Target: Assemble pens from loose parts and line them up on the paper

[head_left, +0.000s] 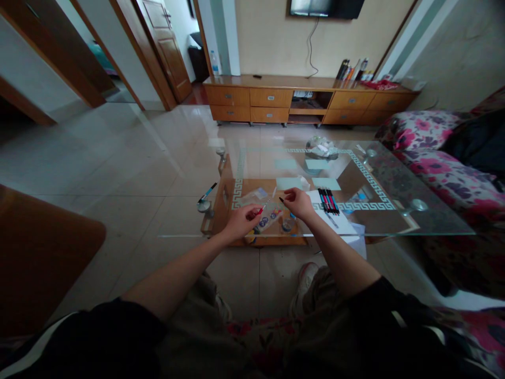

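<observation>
Over the near edge of the glass table, my left hand pinches a red pen piece with a thin clear tip pointing up and right. To its right, my right hand is closed on a small black piece, which looks like a pen cap. The two hands are apart. Right of my right hand, a row of several black, red and blue pens lies on white paper. A single blue and black pen rests at the table's left end.
A plastic-wrapped bundle sits at the table's far side. Small items show through the glass on a wooden lower shelf. Beyond stands a long wooden cabinet with bottles. A flowered sofa is at the right.
</observation>
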A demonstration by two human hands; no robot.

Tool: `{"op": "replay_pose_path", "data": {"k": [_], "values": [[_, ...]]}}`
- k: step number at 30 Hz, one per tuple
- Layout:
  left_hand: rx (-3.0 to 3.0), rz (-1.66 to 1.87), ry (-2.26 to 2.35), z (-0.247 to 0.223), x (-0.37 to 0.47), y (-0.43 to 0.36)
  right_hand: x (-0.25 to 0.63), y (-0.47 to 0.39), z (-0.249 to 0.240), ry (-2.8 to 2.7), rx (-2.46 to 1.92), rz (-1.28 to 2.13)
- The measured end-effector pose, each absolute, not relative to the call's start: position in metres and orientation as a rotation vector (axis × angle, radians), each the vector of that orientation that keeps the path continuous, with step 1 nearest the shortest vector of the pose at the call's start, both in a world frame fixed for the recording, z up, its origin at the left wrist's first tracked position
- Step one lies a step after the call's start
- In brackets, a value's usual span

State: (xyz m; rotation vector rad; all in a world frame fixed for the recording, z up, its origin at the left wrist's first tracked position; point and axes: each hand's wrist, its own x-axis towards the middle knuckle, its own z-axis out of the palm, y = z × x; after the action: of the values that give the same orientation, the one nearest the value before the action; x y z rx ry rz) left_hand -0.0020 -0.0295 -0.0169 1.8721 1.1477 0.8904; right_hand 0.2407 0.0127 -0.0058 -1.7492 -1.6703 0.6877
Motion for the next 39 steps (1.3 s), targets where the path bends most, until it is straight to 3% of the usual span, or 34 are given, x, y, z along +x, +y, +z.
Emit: {"op": "replay_pose_path", "data": {"k": [5,23,26,32,39], "values": [[1.888,0.890,1.167,-0.014,-0.003,-0.030,0.253,0.011,-0.013,-2.002,-1.797,0.360],[1.870,0.884,1.169,-0.019,-0.002,-0.029,0.243,0.014,-0.020,-2.016,-1.923,0.381],[1.888,0.877,1.181,-0.020,-0.003,-0.027,0.241,0.017,-0.016,-1.845,-1.859,0.513],[1.947,0.884,1.235,-0.020,-0.006,-0.027,0.230,0.016,0.006,-1.171,-1.417,1.262],[1.954,0.886,1.244,-0.018,-0.006,-0.027,0.230,0.004,0.023,-1.147,-1.246,1.286]]}}
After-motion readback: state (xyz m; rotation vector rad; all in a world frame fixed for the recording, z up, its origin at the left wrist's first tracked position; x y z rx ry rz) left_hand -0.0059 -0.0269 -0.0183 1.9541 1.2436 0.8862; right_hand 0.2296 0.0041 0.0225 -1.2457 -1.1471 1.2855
